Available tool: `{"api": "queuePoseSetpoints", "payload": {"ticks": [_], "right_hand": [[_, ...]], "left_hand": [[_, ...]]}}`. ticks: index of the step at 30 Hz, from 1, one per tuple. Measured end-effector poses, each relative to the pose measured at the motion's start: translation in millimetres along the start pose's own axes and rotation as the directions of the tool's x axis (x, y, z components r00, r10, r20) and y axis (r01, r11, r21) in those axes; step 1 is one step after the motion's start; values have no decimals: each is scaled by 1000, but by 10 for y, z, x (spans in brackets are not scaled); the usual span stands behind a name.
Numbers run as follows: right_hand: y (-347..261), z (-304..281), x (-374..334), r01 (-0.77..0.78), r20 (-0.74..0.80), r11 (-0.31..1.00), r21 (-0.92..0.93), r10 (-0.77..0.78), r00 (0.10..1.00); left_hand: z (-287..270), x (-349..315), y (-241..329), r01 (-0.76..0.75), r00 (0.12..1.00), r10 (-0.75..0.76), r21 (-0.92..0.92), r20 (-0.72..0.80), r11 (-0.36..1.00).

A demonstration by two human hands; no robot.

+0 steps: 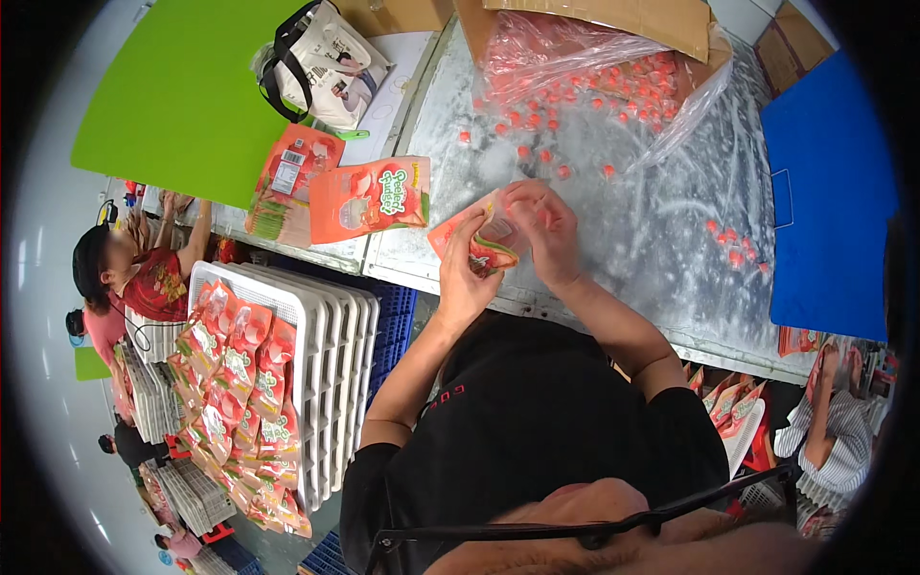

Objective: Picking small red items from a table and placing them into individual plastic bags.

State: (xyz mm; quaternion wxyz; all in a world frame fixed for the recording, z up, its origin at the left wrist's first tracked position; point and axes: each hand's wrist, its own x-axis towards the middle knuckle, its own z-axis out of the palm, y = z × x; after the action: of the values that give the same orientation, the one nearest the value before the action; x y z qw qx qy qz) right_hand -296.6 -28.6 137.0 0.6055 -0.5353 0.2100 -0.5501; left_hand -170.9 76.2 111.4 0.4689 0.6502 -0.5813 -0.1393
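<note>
My left hand grips an orange-red snack pouch by its lower left side, above the near edge of a metal table. My right hand is at the pouch's open top, fingers bent over it and pinched together; whether they hold a candy I cannot tell. Small red wrapped candies lie loose on the table beyond my hands. More of them fill a clear plastic bag at the back. Two flat pouches of the same kind lie to the left.
A white tray stack at my lower left carries rows of filled pouches. A blue board lies on the right, a green board and a black-and-white bag at the back left. Other people work at the left and lower right.
</note>
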Motion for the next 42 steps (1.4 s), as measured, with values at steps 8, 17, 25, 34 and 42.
{"api": "queuePoseSetpoints", "payload": {"ticks": [8, 17, 25, 34, 42], "right_hand": [[-62, 127, -117, 89, 137, 906, -414, -35, 990], [-163, 219, -49, 299, 277, 872, -386, -200, 940], [809, -1185, 630, 215, 117, 343, -914, -284, 952], [1496, -1665, 782, 180, 138, 287, -941, -159, 978], [1512, -1560, 947, 98, 104, 296, -950, 4, 995]], "left_hand": [[-40, 3, 113, 124, 990, -133, -174, -39, 977], [-58, -83, -39, 63, 998, -61, -83, 28, 995], [-260, -110, -177, 149, 977, -187, -300, -103, 942], [-369, -117, -120, 207, 928, -310, -402, -209, 892], [-393, -162, -175, 198, 926, -303, -394, -224, 897]]}}
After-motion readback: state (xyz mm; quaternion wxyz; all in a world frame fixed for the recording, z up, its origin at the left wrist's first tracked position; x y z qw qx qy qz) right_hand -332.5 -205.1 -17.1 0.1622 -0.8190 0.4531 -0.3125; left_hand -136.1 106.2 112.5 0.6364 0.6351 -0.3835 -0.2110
